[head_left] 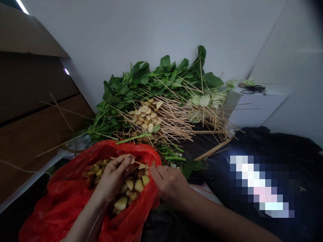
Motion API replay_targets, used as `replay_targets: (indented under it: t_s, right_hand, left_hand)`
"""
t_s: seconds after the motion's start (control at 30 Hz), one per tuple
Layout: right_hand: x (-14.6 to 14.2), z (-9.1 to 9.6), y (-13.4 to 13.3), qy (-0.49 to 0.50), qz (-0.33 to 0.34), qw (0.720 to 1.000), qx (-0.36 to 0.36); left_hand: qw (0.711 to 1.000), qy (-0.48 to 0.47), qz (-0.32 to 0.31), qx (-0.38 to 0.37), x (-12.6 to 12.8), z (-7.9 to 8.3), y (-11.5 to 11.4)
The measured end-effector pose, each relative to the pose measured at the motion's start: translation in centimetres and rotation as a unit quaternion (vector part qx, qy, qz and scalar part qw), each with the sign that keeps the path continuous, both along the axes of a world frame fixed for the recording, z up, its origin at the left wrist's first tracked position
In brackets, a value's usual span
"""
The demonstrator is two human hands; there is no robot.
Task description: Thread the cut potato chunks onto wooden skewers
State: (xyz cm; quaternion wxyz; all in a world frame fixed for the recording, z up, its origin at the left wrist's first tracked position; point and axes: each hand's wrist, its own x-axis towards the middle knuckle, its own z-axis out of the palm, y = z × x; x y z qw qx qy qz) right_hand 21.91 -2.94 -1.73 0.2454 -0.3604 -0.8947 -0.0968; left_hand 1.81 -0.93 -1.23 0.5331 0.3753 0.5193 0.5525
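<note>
Over the open mouth of a red plastic bag (63, 171), both of my hands are closed. My left hand (112, 173) pinches a small potato piece (132, 159) between thumb and fingers. A thin wooden skewer (139, 163) runs from that piece across to my right hand (168, 181), whose fingers grip it. Inside the bag lie many cut potato chunks (138, 186), some with skin on. Whether the skewer passes fully through the held piece is hidden by my left fingers.
Beyond the bag lie skewered potato slices (145, 117), their sticks (175, 116) pointing right. Leafy greens (141, 77) line the wall, with pale cabbage-like pieces (204, 100) at right. Loose skewers (214, 149) rest on black plastic (252, 144). A pixelated bright patch covers the right.
</note>
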Motion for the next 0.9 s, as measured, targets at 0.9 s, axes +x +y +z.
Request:
replay_targets:
  t_s: [0.9]
  right_hand:
    - [-0.5, -0.1, 0.4, 0.292, 0.048, 0.863, -0.411]
  left_hand:
    - [0.993, 0.028, -0.090, 0.067, 0.3, -0.3, -0.6]
